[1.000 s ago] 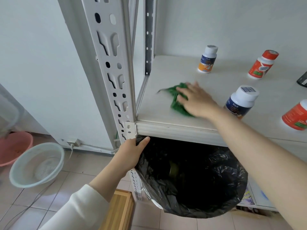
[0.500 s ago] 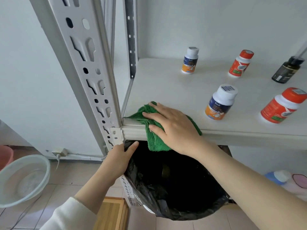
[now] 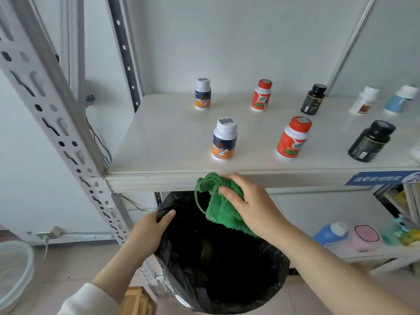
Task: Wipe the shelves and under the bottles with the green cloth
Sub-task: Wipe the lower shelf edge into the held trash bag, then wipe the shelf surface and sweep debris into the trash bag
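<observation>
My right hand [image 3: 254, 208] grips the green cloth [image 3: 221, 205], which hangs off the front edge of the cream shelf [image 3: 163, 142], above the open black bin bag [image 3: 218, 253]. My left hand [image 3: 150, 230] pinches the bag's rim at its left side. Several bottles stand upright on the shelf: a white-capped blue and orange bottle [image 3: 223, 139] and a red bottle [image 3: 293, 138] in front, a second blue and orange bottle [image 3: 202, 94], a second red bottle [image 3: 261, 95] and a black bottle [image 3: 313, 100] behind.
A larger black bottle [image 3: 371, 142] stands at the right front, two pale bottles [image 3: 364, 100] at the back right. The perforated metal upright [image 3: 54, 114] rises at left. A pale basin [image 3: 13, 269] sits on the floor. Blue and pink containers [image 3: 347, 235] stand on the lower shelf.
My right hand has drawn the green cloth from the shelf top, over the front edge, down above the bin bag. My left hand has stayed on the bag's rim.
</observation>
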A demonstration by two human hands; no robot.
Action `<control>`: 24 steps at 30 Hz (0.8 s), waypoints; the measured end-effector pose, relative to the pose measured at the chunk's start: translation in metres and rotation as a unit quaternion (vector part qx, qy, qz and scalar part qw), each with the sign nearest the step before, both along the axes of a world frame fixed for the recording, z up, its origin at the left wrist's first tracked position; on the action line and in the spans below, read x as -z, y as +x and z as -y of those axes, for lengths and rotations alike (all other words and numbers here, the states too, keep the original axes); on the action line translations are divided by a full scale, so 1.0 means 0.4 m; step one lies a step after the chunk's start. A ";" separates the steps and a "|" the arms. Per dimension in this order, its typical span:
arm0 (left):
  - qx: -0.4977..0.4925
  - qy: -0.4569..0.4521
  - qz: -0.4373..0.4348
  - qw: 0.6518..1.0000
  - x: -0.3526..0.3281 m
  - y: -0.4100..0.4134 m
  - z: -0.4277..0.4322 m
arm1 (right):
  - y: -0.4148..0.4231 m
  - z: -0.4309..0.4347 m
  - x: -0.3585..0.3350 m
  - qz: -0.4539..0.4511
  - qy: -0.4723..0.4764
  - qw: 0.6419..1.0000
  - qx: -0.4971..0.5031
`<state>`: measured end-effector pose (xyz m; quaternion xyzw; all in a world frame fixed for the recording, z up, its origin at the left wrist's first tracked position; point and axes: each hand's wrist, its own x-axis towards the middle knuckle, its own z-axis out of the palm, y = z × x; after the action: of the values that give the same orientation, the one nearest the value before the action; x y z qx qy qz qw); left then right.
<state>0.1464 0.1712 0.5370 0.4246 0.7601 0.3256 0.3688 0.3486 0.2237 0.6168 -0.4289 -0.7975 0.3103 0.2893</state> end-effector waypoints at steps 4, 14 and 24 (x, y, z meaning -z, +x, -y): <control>-0.006 0.000 -0.006 1.000 -0.001 0.132 -0.014 | 0.174 -0.013 -0.019 -0.141 -0.178 0.973 0.039; 0.012 -0.020 0.016 1.000 0.006 0.457 -0.093 | 0.545 -0.062 -0.042 -0.276 -0.383 0.871 0.133; 0.095 -0.017 0.001 0.995 -0.006 0.673 -0.233 | 0.705 -0.094 -0.024 -0.236 -0.358 0.878 0.212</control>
<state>0.4155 0.2642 0.5393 0.4885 0.7209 0.2767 0.4063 0.6305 0.2611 0.6262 -0.5763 -0.4300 0.5981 0.3540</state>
